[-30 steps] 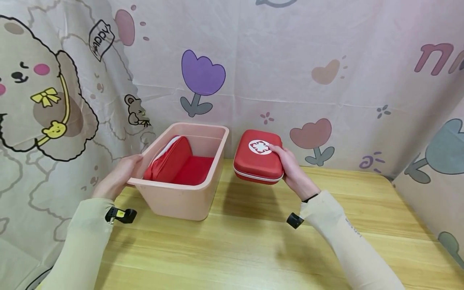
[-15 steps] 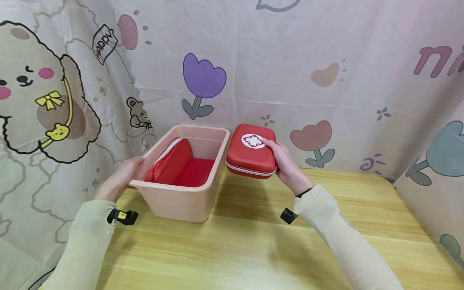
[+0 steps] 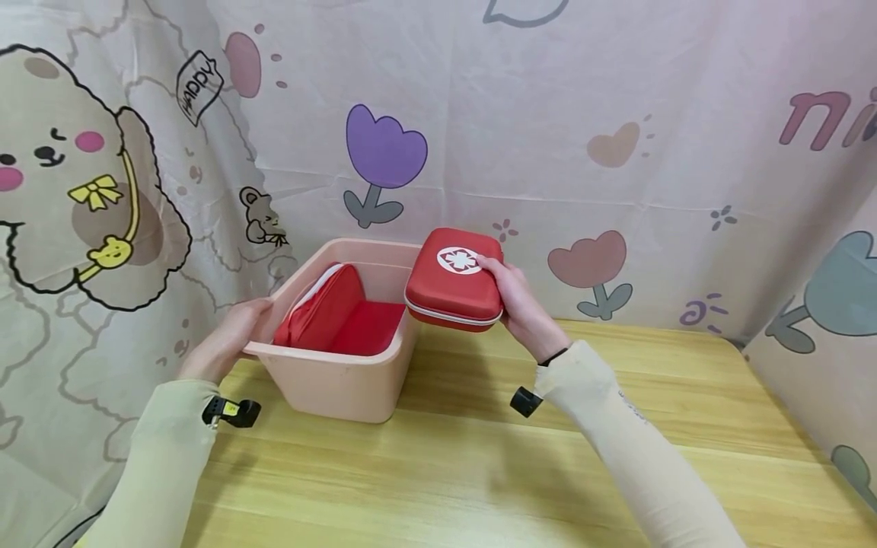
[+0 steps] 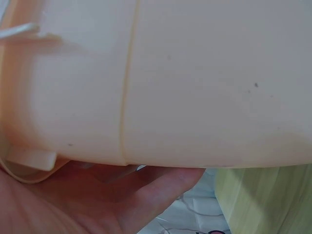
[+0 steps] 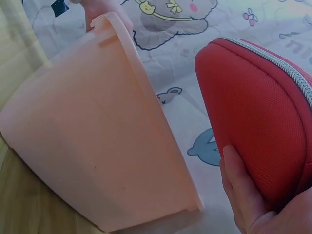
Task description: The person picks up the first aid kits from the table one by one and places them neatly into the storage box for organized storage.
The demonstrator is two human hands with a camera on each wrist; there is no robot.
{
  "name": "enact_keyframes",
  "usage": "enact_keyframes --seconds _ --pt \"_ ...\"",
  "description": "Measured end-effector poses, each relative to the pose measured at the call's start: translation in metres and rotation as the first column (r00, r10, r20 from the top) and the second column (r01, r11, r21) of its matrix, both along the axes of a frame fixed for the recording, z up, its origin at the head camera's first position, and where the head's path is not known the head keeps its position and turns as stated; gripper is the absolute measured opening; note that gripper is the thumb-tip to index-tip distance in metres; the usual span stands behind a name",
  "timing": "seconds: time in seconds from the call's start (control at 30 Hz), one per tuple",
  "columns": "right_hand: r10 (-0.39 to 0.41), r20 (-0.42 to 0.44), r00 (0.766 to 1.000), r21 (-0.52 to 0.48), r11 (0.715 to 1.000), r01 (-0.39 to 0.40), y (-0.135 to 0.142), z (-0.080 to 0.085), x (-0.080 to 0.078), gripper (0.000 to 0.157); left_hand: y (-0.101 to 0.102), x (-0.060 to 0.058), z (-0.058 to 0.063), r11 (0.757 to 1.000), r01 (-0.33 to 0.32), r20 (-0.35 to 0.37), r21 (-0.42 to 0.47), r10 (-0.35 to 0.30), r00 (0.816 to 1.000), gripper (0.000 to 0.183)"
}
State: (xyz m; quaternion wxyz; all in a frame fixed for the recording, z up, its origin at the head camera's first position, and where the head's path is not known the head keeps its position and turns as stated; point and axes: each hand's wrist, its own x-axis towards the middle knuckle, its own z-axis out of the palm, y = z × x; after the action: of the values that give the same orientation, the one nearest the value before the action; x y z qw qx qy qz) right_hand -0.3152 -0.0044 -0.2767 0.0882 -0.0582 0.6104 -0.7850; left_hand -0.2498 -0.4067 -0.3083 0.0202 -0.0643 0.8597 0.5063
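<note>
My right hand (image 3: 521, 306) grips a red zippered first-aid case (image 3: 448, 285) by its right side, thumb on top near the white cross emblem. In the head view the case overlaps the right rim of a pink plastic bin (image 3: 329, 384). The right wrist view shows the case (image 5: 258, 107) in the air beside the bin's outer wall (image 5: 102, 131), fingers (image 5: 239, 180) under it. My left hand (image 3: 229, 335) holds the bin's left rim; in the left wrist view its fingers (image 4: 161, 192) lie along the outer wall. Inside the bin a red pouch with a white zipper (image 3: 329, 304) leans on the left wall.
Flat red material (image 3: 370, 329) covers the bin's floor. The bin stands on a light wooden table (image 3: 438, 472) close to a cartoon-printed curtain (image 3: 521, 122), which hangs behind and along the left side. Each wrist wears a small black camera (image 3: 526, 401).
My right hand has carried the first-aid case leftward and slightly up, from beside the bin to over its right rim. The left hand stays on the bin's rim.
</note>
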Motion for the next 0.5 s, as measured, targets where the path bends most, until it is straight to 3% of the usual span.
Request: enact_keyframes --seconds 0.5 --pt "0.014 0.001 1.000 -0.041 0.999 -0.014 -0.034 -0.005 -0.001 0.048 0.001 0.002 -0.002 1.000 -0.006 -0.012 -0.010 0.005 1.000 0.067"
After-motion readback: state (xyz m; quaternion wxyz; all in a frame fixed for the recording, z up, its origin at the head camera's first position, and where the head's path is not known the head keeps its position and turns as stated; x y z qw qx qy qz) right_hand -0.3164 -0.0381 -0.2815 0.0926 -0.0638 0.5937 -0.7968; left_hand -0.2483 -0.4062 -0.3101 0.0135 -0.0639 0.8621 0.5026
